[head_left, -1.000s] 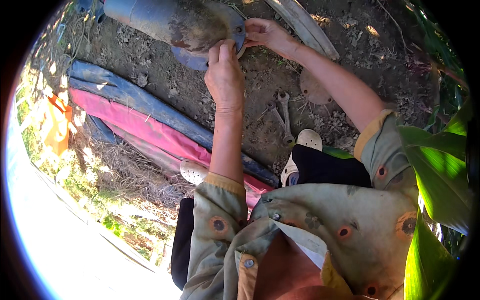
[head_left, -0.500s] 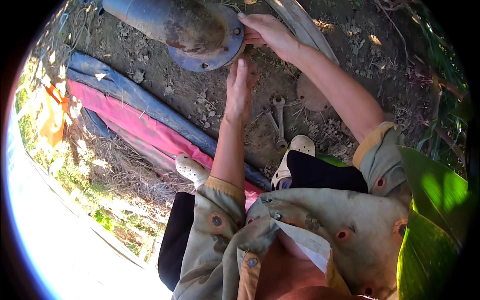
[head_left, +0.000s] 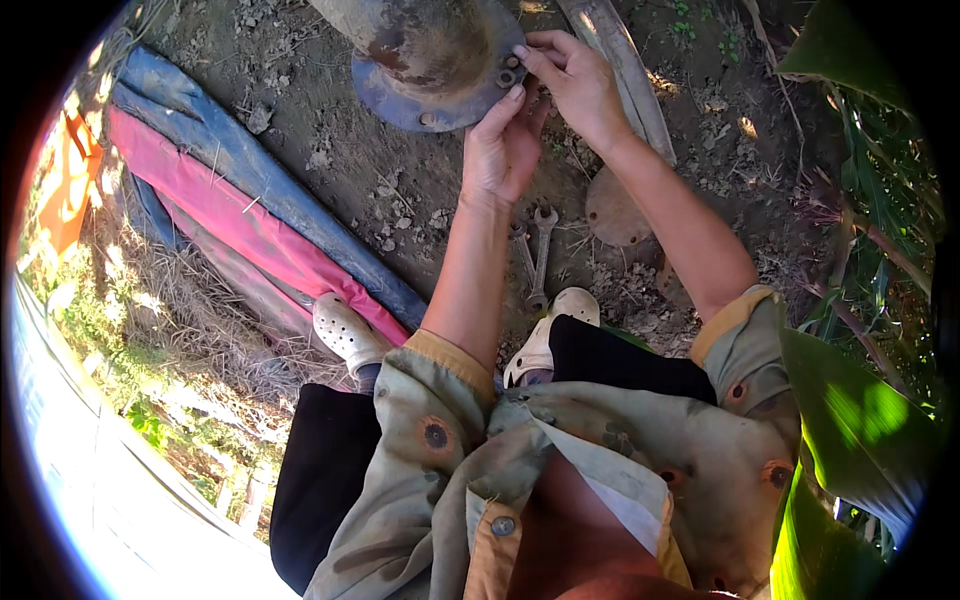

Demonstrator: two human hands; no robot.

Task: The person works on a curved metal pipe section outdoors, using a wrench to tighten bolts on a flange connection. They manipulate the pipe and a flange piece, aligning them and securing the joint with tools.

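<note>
While bare soil (head_left: 350,190) covers most of the scene, a long blue sheet (head_left: 245,145) lies across its left side, and a long pink sheet (head_left: 240,215) lies along the blue one, on its near side. At the far middle there is a thick metal pipe (head_left: 405,40), partly rusty, which ends in a round flange (head_left: 400,105) with bolt holes. To the right of this flange a narrow grey strip (head_left: 625,75) rests on the soil. The two hands are close together at the right edge of the flange: the left hand (head_left: 503,155) has its thumb at the near-right rim, with its fingers curled below, and the right hand (head_left: 583,90) has its thumb on the rim a little farther. Because the fingertips are hidden, I cannot tell whether they are clamped on something. Nearer, to the right, a round brownish plate (head_left: 612,205) lies flat, and left of it lie two wrenches (head_left: 542,250), near the person's right shoe (head_left: 575,306). Smallest is a dark ring (head_left: 505,80), like a nut, on the flange between the two thumbs.
</note>
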